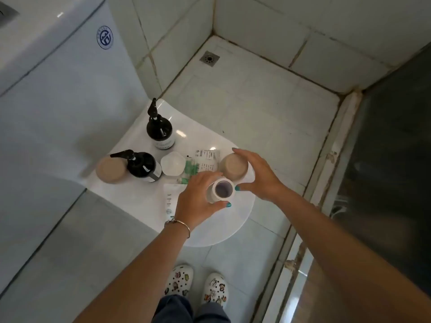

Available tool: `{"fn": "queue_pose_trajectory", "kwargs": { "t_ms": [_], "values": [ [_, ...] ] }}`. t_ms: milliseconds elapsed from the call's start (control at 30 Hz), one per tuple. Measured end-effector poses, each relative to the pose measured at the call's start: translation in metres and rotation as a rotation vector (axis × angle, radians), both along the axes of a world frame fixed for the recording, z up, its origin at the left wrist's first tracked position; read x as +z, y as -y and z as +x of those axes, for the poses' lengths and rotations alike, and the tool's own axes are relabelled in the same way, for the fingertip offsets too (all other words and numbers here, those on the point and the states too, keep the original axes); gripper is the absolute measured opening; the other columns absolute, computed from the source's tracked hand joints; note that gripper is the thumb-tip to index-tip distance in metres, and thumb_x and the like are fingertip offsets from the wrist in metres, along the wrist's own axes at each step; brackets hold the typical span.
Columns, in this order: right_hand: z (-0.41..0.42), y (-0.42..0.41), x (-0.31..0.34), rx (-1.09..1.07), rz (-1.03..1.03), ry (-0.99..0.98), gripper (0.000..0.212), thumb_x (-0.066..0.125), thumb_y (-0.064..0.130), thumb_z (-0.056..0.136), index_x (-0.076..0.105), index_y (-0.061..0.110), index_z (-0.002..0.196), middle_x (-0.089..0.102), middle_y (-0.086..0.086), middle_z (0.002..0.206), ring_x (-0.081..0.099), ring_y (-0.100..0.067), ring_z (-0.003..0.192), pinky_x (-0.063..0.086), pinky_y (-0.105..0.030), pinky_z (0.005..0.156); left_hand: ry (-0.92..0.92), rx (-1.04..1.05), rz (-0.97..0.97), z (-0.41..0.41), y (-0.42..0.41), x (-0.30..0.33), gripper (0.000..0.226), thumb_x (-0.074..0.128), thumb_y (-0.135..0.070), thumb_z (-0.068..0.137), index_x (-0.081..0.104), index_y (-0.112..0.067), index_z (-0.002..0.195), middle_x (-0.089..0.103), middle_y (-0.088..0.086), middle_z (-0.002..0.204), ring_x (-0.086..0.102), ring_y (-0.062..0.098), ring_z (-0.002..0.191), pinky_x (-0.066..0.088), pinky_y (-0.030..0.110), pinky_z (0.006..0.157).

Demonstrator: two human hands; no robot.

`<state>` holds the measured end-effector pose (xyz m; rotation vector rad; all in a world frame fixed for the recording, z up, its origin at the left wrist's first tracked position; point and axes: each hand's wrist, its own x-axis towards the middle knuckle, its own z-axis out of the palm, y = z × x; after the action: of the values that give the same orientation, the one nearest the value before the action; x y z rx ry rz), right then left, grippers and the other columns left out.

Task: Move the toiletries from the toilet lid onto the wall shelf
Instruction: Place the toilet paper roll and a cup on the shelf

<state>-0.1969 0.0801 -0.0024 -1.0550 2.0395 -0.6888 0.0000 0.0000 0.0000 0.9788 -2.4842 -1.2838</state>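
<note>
White tube [169, 198] reads, perhaps, "LPC".

On the toilet lid [210, 234], mid-frame, two pump bottles stand: one [159, 131] toward the top, the other [144, 165] lower left of it. A jar [109, 170] sits at the lid's left edge, a bowl [172, 163] right of the lower bottle, packets [205, 159] right of the bowl. Another jar [233, 166] lies under the right hand [258, 176]. The left hand [198, 201] holds a cup [221, 190] below that. The tank [58, 78] fills the upper left; a drain [209, 58] sits near the top centre.
</note>
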Motion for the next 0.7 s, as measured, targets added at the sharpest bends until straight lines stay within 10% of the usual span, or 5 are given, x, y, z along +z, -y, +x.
{"fn": "queue_pose_trajectory", "kwargs": {
  "t_ms": [700],
  "values": [
    [0.005, -0.016, 0.108, -0.148, -0.352, 0.169, 0.081, 0.092, 0.02, 0.049, 0.051, 0.026, 0.119, 0.058, 0.012, 0.119, 0.055, -0.008, 0.11, 0.045, -0.017, 0.093, -0.313, 0.371, 0.26, -0.009, 0.003, 0.092, 0.06, 0.088, -0.017, 0.055, 0.059, -0.025, 0.106, 0.064, -0.007, 0.11, 0.059, 0.012, 0.106, 0.05, 0.032, 0.09]
  ]
}}
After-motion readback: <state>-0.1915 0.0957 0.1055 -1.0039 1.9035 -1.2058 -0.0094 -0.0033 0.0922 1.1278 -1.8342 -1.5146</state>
